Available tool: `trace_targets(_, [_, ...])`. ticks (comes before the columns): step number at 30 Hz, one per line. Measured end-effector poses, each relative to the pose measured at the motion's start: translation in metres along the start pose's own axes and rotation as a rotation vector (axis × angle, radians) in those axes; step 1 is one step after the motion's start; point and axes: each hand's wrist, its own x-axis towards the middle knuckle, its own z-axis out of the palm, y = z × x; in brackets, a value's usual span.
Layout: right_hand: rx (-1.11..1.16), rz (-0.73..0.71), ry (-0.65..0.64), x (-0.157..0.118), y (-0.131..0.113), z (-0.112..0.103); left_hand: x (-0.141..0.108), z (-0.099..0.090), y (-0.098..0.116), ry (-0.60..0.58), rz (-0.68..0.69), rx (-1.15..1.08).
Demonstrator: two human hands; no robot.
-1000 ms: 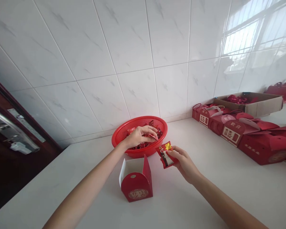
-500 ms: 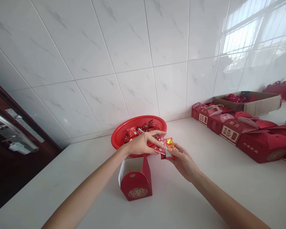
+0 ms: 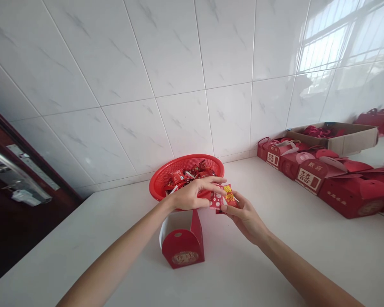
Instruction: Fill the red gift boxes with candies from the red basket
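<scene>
My right hand (image 3: 245, 213) pinches several small wrapped candies, among them a red-and-gold candy packet (image 3: 230, 196). Against these, my left hand (image 3: 195, 192) has its fingers over a red candy packet with white dots (image 3: 216, 199), its thumb at the near left side. Both hands meet just in front of a red plastic basket (image 3: 156, 183), which holds several red wrapped candies (image 3: 177, 177). Below my left hand stands a small red carton (image 3: 183, 247) with its top open and a gold round print on the front. Its inside is partly visible and white.
Several red gift boxes (image 3: 310, 172) stand in a row on the right side of the white table (image 3: 243, 273). Behind them is a cardboard box (image 3: 355, 140) with dark red ribbon-like items. A tiled wall (image 3: 185, 119) borders the back; a door with a metal handle (image 3: 22, 175) is at left.
The dotted packet has moved slightly right, closer against the candies in my right hand. The gold print of the other packet is now more fully visible. Basket and carton stay put.
</scene>
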Motion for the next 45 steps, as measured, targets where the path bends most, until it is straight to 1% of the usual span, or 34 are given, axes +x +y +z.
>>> trace_targets(4, [-0.019,-0.016,0.009,0.0,0.001,0.0,0.005,0.001,-0.008,0.178,-0.037,0.024])
trace_targets(6, [-0.029,-0.02,0.007,0.0,0.002,0.0,0.008,0.001,-0.01,0.215,-0.072,0.053])
trace_targets(9, [-0.038,-0.024,-0.009,0.001,0.003,0.0,0.011,0.003,-0.008,0.213,-0.097,0.072])
trace_targets(13, [-0.043,-0.029,-0.011,0.0,0.003,0.001,0.015,0.002,-0.003,0.164,-0.069,0.033])
trace_targets(15, [-0.037,-0.029,0.003,0.0,0.001,0.001,0.018,-0.005,-0.006,0.186,-0.059,-0.019])
trace_targets(17, [-0.033,-0.032,0.01,-0.001,0.0,0.001,0.021,-0.017,-0.014,0.284,-0.074,-0.037])
trace_targets(19, [-0.034,-0.033,0.011,-0.001,0.0,0.001,0.022,-0.032,-0.028,0.393,-0.135,0.031])
trace_targets(20, [-0.037,-0.03,0.012,-0.001,0.0,0.001,0.023,-0.039,-0.036,0.406,-0.192,0.101])
trace_targets(21, [-0.038,-0.024,0.015,-0.001,0.0,0.0,0.023,-0.045,-0.045,0.359,-0.259,0.197])
trace_targets(23, [-0.042,-0.009,0.021,-0.001,0.001,0.0,0.024,-0.053,-0.065,0.175,-0.403,0.422])
trace_targets(24, [-0.043,-0.004,0.026,0.0,0.001,0.0,0.025,-0.055,-0.074,0.103,-0.448,0.487])
trace_targets(25, [-0.045,-0.001,0.03,0.0,0.002,-0.001,0.027,-0.055,-0.083,0.055,-0.479,0.534])
trace_targets(27, [-0.05,-0.001,0.034,0.0,0.001,-0.001,0.031,-0.053,-0.099,0.023,-0.51,0.59])
trace_targets(29, [-0.053,-0.003,0.036,0.001,0.001,-0.002,0.036,-0.049,-0.11,0.016,-0.52,0.638])
trace_targets(31, [-0.055,-0.001,0.039,0.001,0.0,-0.002,0.04,-0.047,-0.117,0.013,-0.512,0.664])
trace_targets(36, [-0.074,0.004,0.044,0.0,0.001,-0.002,0.041,-0.046,-0.122,0.04,-0.457,0.639])
trace_targets(40, [-0.083,0.0,0.036,0.0,0.002,-0.003,0.036,-0.05,-0.123,0.128,-0.431,0.544])
trace_targets(45, [-0.101,-0.017,0.061,0.001,0.002,-0.004,0.028,-0.052,-0.119,0.283,-0.4,0.372])
